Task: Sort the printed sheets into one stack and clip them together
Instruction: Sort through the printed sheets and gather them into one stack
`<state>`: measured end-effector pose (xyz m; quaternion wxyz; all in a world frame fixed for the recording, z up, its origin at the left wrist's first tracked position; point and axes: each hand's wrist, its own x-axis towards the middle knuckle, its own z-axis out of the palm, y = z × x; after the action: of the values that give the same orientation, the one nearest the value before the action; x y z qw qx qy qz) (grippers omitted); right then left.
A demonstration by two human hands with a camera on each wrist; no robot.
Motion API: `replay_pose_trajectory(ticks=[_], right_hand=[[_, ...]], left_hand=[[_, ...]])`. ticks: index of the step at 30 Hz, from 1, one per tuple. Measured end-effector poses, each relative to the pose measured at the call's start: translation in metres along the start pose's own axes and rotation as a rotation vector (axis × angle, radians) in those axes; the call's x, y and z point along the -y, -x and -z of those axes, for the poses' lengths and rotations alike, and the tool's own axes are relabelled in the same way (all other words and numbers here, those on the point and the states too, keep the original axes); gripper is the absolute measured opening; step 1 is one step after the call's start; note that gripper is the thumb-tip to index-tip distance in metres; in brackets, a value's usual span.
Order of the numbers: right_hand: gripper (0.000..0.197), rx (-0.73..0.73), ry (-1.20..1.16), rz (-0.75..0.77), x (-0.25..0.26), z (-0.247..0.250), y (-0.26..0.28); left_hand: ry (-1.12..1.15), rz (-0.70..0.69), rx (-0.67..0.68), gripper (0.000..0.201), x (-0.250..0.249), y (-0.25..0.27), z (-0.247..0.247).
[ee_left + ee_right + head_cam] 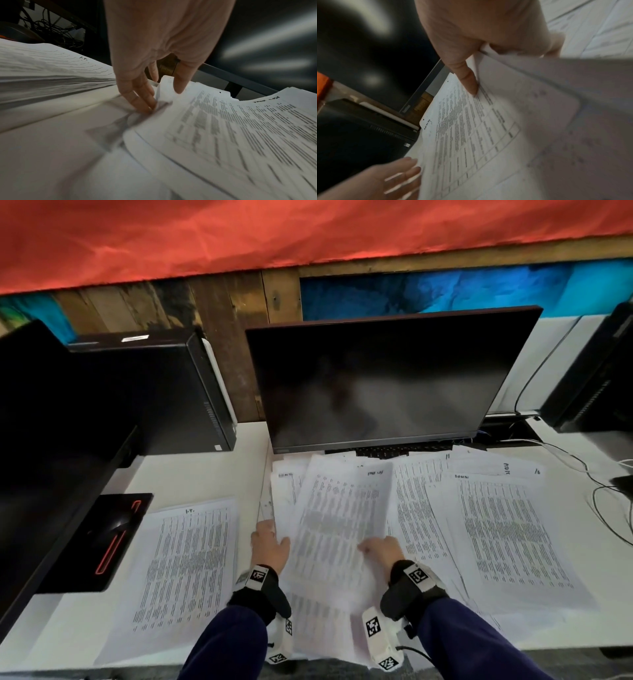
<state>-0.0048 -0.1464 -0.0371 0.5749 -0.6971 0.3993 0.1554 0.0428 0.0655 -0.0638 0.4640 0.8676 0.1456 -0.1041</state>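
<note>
Both hands work the gathering step: the right hand (383,550) pinches a lifted sheet (337,518) before the monitor (387,381), the left hand (270,546) spreads straight fingers against the pile's edge, squaring next.

Dark monitor (383,381) standing beyond the grip, black computer tower (164,392) far left, mouse pad (102,539) left, cables (596,484) far right, keyboard (394,449) under monitor.

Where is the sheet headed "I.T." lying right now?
In the head view the "I.T." sheet lies flat on the desk, left of the left hand, right of the black mouse pad, apart from the fanned sheets.
</note>
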Motion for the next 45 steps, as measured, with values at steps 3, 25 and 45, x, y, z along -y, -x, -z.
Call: replay_pose_trajectory(ticks=[3, 25, 45], right_hand=[[0.045, -0.290, 0.505, -0.007, -0.003, 0.014, 0.007], [0.023, -0.018, -0.212, 0.708, 0.032, 0.082, 0.063], [0.029, 0.042, -0.471, 0.701, 0.075, 0.069, 0.073]], left_hand=[[0.066, 0.090, 0.076, 0.063, -0.006, 0.003, -0.005], [0.395, 0.104, 0.216, 0.084, -0.053, 0.015, -0.009], [0.610, -0.356, -0.131, 0.053, -0.133, 0.072, 0.005]])
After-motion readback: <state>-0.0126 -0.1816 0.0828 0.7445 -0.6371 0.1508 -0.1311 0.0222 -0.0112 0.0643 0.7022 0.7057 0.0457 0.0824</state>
